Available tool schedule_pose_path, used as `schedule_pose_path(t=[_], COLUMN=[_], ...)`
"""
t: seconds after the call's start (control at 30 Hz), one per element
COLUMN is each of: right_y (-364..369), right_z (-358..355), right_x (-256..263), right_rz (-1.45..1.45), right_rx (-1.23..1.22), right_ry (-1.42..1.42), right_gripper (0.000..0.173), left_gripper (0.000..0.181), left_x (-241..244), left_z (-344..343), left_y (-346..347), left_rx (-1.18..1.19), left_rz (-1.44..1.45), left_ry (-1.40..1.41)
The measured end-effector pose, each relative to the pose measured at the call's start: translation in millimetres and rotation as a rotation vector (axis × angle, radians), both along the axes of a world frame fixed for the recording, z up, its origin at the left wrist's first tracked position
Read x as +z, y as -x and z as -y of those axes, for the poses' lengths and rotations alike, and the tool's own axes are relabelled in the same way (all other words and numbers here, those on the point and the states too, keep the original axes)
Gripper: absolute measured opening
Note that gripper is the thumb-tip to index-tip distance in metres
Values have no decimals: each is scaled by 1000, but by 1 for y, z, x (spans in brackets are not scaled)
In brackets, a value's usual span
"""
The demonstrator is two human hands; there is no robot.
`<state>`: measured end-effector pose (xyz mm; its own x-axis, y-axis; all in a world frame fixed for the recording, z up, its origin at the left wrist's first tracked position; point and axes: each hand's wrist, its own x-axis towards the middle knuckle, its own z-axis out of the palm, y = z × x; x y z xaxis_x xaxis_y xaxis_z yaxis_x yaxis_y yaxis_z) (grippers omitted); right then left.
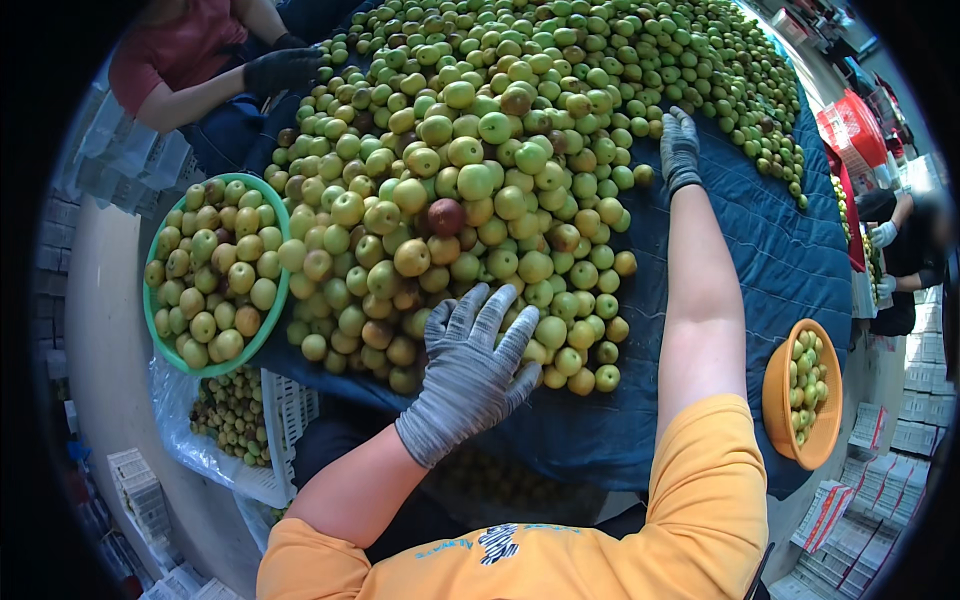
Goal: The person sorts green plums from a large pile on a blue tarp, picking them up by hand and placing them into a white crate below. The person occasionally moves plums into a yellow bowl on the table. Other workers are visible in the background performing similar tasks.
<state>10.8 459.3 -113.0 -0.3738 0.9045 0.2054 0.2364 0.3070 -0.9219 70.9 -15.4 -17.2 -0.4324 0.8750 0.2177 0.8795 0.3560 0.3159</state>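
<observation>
A large heap of green jujubes (480, 180), some blushed brown, lies on a dark blue quilted cloth (765, 247). My left hand (472, 367), in a grey knit glove, rests on the heap's near edge with its fingers spread. Its palm side is hidden, and no fruit shows in its grasp. Reaching far forward, my gloved right hand (680, 146) is stretched out on the cloth beside the heap's right side. Its fingertips are close to a few jujubes, and I see nothing held in it. One dark red-brown jujube (446, 217) stands out mid-heap.
A green basket (281, 289) full of jujubes stands at left, above a white plastic crate (289, 420) of fruit. At right an orange basket (776, 405) holds some jujubes. A co-worker's dark-gloved hand (281, 71) is at the far left; another person (911, 262) works at right.
</observation>
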Motion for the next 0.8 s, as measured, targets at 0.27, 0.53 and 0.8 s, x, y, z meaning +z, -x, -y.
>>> schedule_pose_path(t=[0.27, 0.53, 0.8], right_y=[30, -1, -38], right_z=[-25, 50, 120], right_x=[-14, -4, 30], right_rz=[-17, -177, -149], right_rx=[309, 766, 820], right_ry=[97, 392, 472], right_gripper=[42, 43, 49], left_gripper=[64, 80, 77], left_x=[9, 9, -12], left_z=[-4, -12, -16], left_y=[9, -8, -50], left_rx=[-34, -56, -166], left_rz=[85, 114, 69], left_ry=[97, 172, 184])
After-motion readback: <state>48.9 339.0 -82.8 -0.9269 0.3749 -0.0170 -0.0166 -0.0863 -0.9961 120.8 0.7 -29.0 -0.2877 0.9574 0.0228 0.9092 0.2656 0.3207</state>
